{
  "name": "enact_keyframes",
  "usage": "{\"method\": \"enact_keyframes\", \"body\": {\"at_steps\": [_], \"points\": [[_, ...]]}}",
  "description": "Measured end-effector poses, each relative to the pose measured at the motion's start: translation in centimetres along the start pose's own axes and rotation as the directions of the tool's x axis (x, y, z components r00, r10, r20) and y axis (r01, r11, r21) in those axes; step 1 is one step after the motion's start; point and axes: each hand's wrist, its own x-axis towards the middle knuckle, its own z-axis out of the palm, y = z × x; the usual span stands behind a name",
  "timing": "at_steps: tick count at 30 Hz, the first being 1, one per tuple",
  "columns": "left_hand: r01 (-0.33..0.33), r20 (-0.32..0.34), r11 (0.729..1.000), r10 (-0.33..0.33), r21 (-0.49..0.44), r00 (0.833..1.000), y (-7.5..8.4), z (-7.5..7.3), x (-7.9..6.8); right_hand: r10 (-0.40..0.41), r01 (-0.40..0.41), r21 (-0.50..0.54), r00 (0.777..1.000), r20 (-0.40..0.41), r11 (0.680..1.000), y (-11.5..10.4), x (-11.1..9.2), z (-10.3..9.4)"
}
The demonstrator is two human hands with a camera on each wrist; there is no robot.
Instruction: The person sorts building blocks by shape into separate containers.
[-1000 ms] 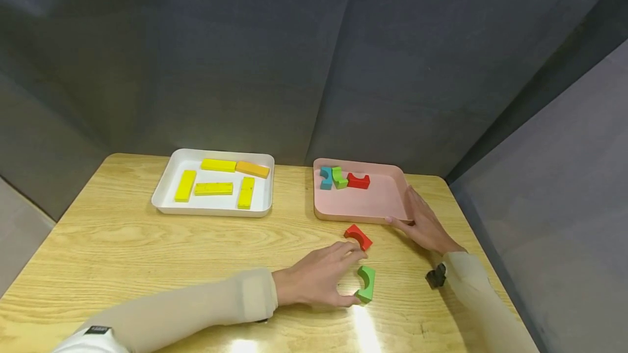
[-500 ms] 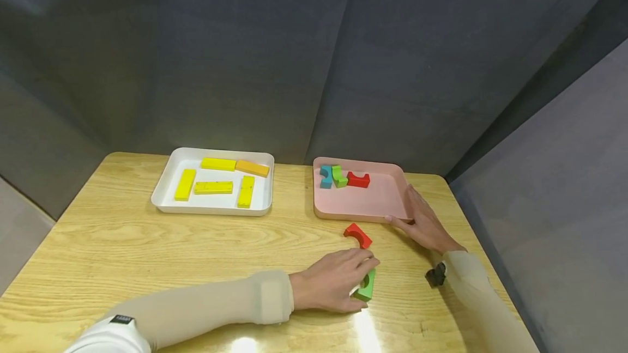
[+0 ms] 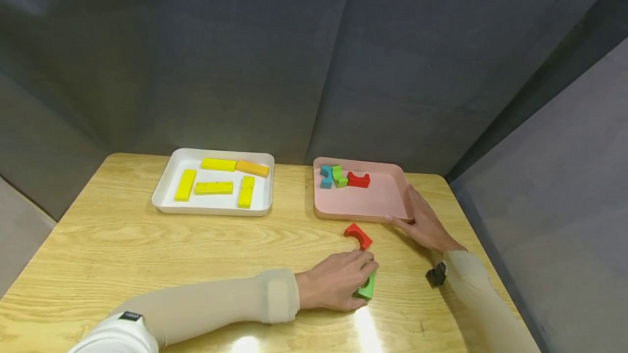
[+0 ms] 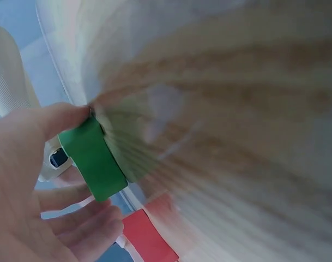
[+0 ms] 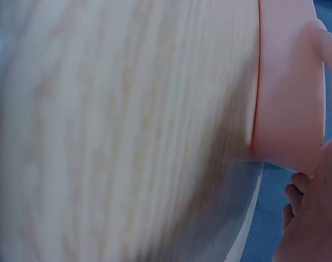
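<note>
In the head view my left hand (image 3: 336, 282) is low over the table, pinching a green arch-shaped block (image 3: 366, 288) between thumb and fingers. The left wrist view shows the thumb at one end of this green block (image 4: 95, 158) and the fingers at the other. Just beyond the knuckles lies a red arch-shaped block (image 3: 358, 236) on the wood. My right hand (image 3: 428, 225) grips the near right corner of the pink tray (image 3: 353, 218), thumb along the front wall and fingers down the right side. Blue, light green and red arch-shaped blocks sit inside that tray.
A white tray (image 3: 211, 211) stands at the back left with several yellow bars and one orange bar (image 3: 252, 168) in it. Dark fabric panels (image 3: 255, 70) rise behind the wooden table (image 3: 186, 249). A grey panel (image 3: 549, 195) borders the right side.
My left hand has moved a little right and its fingers have closed onto the green block, which stays in about the same spot. The right hand and both trays have kept their places.
</note>
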Motion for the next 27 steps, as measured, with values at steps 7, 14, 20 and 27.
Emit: {"method": "enact_keyframes", "body": {"at_steps": [7,14,20,27], "points": [[-0.002,0.005,1.0,0.002,-0.002,1.0,0.24,0.01,0.0,0.002,-0.002,0.002,1.0,0.003,1.0,0.0,0.12,0.02],[0.0,0.019,0.998,0.001,-0.069,1.0,0.2,-0.32,-0.19,-0.004,0.004,0.0,1.0,-0.001,1.0,-0.19,0.06,-0.13],[-0.016,0.004,0.997,0.017,-0.07,1.0,0.15,-0.45,-0.29,-0.002,0.002,0.011,1.0,0.003,1.0,-0.3,0.03,-0.27],[-0.025,-0.017,0.999,0.025,-0.048,1.0,0.08,-0.48,-0.54,-0.004,0.004,0.0,1.0,-0.003,1.0,0.07,0.13,-0.04]]}}
